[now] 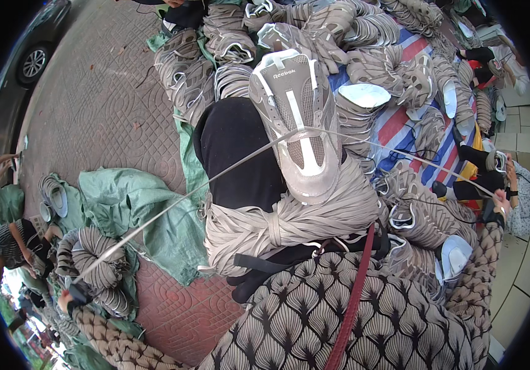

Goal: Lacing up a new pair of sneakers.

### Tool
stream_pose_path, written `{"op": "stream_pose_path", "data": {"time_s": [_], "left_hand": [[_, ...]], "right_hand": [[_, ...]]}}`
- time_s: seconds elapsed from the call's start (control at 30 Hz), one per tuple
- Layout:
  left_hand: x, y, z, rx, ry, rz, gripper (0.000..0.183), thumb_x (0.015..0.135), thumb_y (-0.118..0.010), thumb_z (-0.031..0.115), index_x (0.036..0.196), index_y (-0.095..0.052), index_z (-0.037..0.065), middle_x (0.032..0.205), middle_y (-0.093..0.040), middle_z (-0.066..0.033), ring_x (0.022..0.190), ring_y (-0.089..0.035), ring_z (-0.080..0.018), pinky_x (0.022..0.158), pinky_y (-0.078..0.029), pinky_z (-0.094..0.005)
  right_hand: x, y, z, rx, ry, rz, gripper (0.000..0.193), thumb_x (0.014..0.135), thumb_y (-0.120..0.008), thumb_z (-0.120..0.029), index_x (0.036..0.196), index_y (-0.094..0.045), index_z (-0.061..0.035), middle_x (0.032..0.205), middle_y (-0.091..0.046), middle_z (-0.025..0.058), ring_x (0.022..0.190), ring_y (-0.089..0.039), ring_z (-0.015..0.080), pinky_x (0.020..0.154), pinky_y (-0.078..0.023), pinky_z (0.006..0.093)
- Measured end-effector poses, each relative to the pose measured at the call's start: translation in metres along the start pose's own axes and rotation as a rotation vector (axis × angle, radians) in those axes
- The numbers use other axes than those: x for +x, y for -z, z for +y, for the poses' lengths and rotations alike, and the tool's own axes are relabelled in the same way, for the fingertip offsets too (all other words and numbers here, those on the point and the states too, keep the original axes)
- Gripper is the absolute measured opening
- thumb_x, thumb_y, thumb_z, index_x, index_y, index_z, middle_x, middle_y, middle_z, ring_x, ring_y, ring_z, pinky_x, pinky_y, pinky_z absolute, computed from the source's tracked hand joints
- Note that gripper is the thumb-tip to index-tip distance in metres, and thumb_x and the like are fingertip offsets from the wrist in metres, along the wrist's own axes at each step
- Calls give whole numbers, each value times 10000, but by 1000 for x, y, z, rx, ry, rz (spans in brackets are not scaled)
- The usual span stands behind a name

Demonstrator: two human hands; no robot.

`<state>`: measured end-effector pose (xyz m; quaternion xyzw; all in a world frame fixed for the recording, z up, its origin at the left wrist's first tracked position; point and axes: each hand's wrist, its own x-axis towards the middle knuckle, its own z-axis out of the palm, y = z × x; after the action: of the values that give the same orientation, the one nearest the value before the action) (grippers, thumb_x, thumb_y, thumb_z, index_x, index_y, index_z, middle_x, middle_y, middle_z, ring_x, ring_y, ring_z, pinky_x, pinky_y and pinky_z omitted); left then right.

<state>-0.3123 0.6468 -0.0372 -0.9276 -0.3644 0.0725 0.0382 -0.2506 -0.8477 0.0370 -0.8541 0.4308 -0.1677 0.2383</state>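
A grey-beige sneaker upper [317, 172] with white trim lies toe toward me over my black-clad knee. A flat beige shoelace [117, 248] passes through it near the middle of its tongue. Both ends are drawn out wide to the sides. At the far lower left my left hand [65, 300] is closed on one end. My right hand [500, 202], out at the right rim, is closed on the other. Both hands look small, with their fingers only partly visible. Below the toe, a thick bundle of beige shoelaces [246, 237] rests on my lap, tied round its middle.
Stacked shoe uppers [184, 77] crowd the far side and right, on a striped sheet [400, 123]. Green sacking [123, 197] and coiled uppers [95, 259] lie on paving at left. Other people sit right and left; another person's hand [511, 172] is close to mine. A car [30, 61] stands far left.
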Motion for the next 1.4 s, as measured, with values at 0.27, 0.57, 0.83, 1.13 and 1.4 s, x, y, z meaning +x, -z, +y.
{"op": "stream_pose_path", "data": {"time_s": [0.27,0.57,0.83,1.13,1.4], "left_hand": [[-27,38,62,-41,61,188,292,877,-572,252,1065,-624,34,936,-691,-128,872,-656,-282,761,-505,-389],[-119,61,510,-1015,-551,107,441,856,-664,152,1266,-554,32,840,-718,-45,715,-608,-81,709,-405,-226],[-222,93,645,-623,-1241,322,93,851,-644,169,906,-698,117,609,-624,19,678,-608,-174,921,-354,-398],[-256,82,650,-595,-1195,-260,161,948,-475,170,879,-489,26,705,-574,-204,680,-586,-398,574,-437,-481],[-261,78,650,-551,-1161,-276,202,928,-508,212,817,-517,43,618,-566,-179,606,-580,-394,541,-440,-490]], "right_hand": [[-35,-8,-98,153,388,-88,289,896,-485,-27,1170,-576,-14,1176,-546,99,1037,-544,209,898,-442,302],[-237,-230,-345,854,348,-650,290,933,-491,-77,1211,-544,-13,1150,-612,115,569,-425,22,524,-378,159],[-348,-292,-416,792,426,-1148,99,928,-571,-101,956,-615,-17,719,-599,-23,574,-448,-2,501,-342,151],[-375,-311,-419,746,595,-1010,101,915,-603,-106,887,-649,-21,671,-574,-34,581,-468,5,511,-346,171],[-371,-298,-417,659,327,-1316,121,907,-610,-105,848,-650,-7,688,-572,-54,635,-464,0,560,-357,165]]}}
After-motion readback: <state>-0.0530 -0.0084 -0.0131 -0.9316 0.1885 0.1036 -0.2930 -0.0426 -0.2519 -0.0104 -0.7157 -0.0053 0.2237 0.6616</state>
